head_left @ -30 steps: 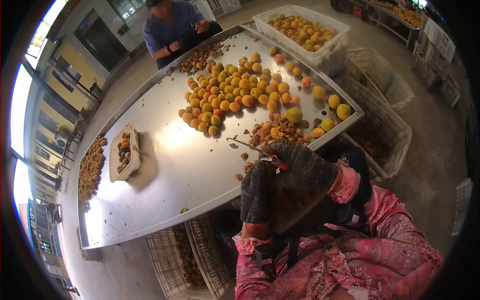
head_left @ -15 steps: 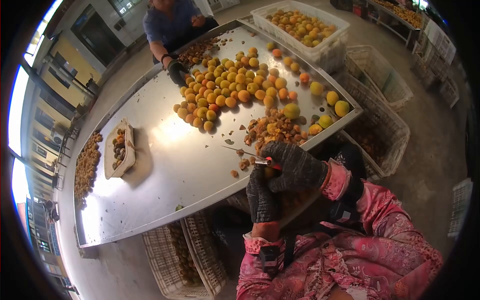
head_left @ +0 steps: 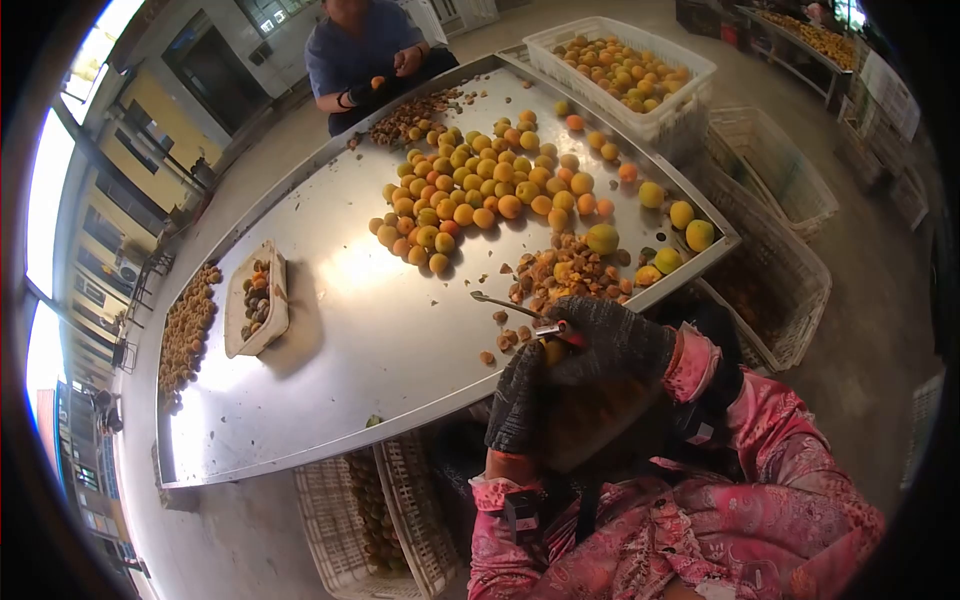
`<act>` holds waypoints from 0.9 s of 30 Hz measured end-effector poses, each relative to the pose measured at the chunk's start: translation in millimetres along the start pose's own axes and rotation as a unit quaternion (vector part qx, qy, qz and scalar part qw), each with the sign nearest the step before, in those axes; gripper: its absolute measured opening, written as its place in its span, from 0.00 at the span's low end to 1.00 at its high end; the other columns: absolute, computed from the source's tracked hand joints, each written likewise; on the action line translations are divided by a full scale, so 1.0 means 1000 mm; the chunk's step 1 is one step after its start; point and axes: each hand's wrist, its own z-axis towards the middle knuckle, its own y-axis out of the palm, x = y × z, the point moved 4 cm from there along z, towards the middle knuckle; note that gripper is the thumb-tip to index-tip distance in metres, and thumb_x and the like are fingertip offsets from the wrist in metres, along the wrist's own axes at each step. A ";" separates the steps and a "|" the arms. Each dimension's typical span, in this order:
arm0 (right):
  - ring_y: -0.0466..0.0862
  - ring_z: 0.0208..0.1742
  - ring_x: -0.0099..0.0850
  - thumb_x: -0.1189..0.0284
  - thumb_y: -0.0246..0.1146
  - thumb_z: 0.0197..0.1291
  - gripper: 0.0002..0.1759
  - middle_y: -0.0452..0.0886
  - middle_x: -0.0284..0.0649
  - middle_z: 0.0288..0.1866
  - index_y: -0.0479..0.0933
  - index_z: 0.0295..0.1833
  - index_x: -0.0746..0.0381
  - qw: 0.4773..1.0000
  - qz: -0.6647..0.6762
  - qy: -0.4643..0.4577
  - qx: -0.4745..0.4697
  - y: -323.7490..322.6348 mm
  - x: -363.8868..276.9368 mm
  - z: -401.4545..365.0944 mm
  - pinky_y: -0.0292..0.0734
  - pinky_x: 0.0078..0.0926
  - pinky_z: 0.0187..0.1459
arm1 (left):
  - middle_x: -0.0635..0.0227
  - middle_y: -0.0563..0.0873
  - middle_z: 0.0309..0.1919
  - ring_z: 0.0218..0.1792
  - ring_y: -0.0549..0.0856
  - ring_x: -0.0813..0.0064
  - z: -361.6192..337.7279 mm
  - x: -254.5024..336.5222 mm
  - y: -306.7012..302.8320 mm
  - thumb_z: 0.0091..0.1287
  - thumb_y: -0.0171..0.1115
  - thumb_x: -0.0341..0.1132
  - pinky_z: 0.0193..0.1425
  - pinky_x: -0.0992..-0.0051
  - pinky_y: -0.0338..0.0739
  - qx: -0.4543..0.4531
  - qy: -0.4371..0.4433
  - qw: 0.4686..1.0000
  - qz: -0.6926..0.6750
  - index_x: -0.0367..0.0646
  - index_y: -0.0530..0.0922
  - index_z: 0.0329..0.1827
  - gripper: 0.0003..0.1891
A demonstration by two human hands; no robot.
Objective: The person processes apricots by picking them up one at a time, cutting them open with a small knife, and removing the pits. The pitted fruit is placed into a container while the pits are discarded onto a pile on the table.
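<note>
My right hand (head_left: 615, 342), in a dark knit glove, is closed round the red handle of a knife (head_left: 550, 329), whose thin blade points to the upper left over the metal table (head_left: 370, 385). Close beside it my left hand (head_left: 515, 395), gloved too, is closed on a yellow-orange fruit (head_left: 553, 350), mostly hidden between the two hands. Just beyond my hands lies a heap of brownish-orange fruit pieces (head_left: 570, 270). Many whole yellow-orange fruits (head_left: 480, 180) are spread over the middle of the table.
Across the table sits a person (head_left: 355, 50) in blue, holding a fruit. A full white crate (head_left: 690, 95) stands at the back right. A small tray (head_left: 285, 300) and brown pieces (head_left: 190, 330) lie at left. More crates (head_left: 800, 310) stand right and below (head_left: 330, 520).
The co-worker's gloved hand has drawn back from the fruit pile and now holds a fruit near the body. My left hand has moved slightly away from my right. The view has shifted a little.
</note>
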 end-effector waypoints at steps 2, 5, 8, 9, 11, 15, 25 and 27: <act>0.79 0.43 0.36 0.63 0.70 0.47 0.26 0.77 0.45 0.40 0.71 0.50 0.62 1.000 0.006 0.010 0.013 0.004 0.005 0.002 0.73 0.32 0.45 | 0.70 0.80 0.39 0.38 0.76 0.81 0.001 0.000 0.003 0.69 0.51 0.42 0.44 0.81 0.70 0.013 0.022 1.000 -0.009 0.40 0.75 0.50 0.16; 0.79 0.42 0.33 0.66 0.67 0.51 0.23 0.77 0.43 0.41 0.70 0.51 0.61 0.995 0.029 0.005 0.092 0.009 0.008 -0.002 0.74 0.31 0.45 | 0.73 0.80 0.33 0.30 0.76 0.84 0.002 -0.002 0.004 0.68 0.52 0.46 0.35 0.84 0.71 0.049 0.042 0.997 -0.049 0.44 0.76 0.50 0.17; 0.79 0.44 0.34 0.70 0.62 0.56 0.18 0.76 0.43 0.42 0.71 0.52 0.62 0.989 -0.043 -0.045 0.136 0.009 0.010 -0.011 0.74 0.31 0.46 | 0.71 0.80 0.36 0.34 0.76 0.83 0.002 0.002 0.009 0.69 0.49 0.45 0.39 0.83 0.71 0.041 0.059 0.989 -0.129 0.42 0.76 0.51 0.18; 0.79 0.44 0.34 0.70 0.62 0.56 0.18 0.76 0.43 0.42 0.71 0.52 0.62 0.989 -0.043 -0.047 0.135 0.006 0.010 -0.013 0.74 0.31 0.46 | 0.69 0.80 0.39 0.38 0.76 0.82 0.001 0.004 0.013 0.70 0.48 0.44 0.43 0.82 0.71 0.012 0.065 0.981 -0.180 0.39 0.75 0.50 0.18; 0.79 0.45 0.38 0.71 0.59 0.58 0.15 0.77 0.44 0.44 0.73 0.52 0.61 0.885 -0.370 -0.216 0.183 0.006 -0.014 -0.025 0.75 0.32 0.47 | 0.70 0.80 0.36 0.36 0.76 0.82 0.000 0.007 0.011 0.70 0.46 0.45 0.41 0.82 0.71 -0.001 0.066 0.985 -0.160 0.39 0.76 0.50 0.19; 0.79 0.46 0.42 0.71 0.58 0.58 0.15 0.77 0.46 0.47 0.75 0.52 0.61 0.914 -0.320 -0.148 0.200 0.007 -0.020 -0.041 0.76 0.35 0.46 | 0.73 0.80 0.31 0.31 0.74 0.84 -0.004 0.006 0.003 0.71 0.44 0.47 0.36 0.84 0.70 0.043 0.082 0.994 -0.060 0.38 0.77 0.46 0.21; 0.81 0.35 0.36 0.69 0.63 0.55 0.15 0.81 0.42 0.40 0.77 0.46 0.64 0.908 -0.328 -0.150 0.213 0.025 -0.043 -0.054 0.76 0.31 0.34 | 0.69 0.81 0.33 0.29 0.76 0.82 -0.015 0.000 -0.003 0.69 0.47 0.50 0.32 0.84 0.72 0.060 0.045 0.995 -0.071 0.38 0.76 0.47 0.22; 0.81 0.33 0.37 0.68 0.65 0.53 0.15 0.81 0.42 0.38 0.77 0.45 0.64 0.904 -0.337 -0.137 0.222 0.024 -0.045 -0.054 0.76 0.31 0.33 | 0.68 0.82 0.35 0.30 0.78 0.81 -0.020 0.006 0.008 0.69 0.48 0.49 0.33 0.83 0.73 0.085 0.057 0.992 -0.070 0.38 0.76 0.48 0.22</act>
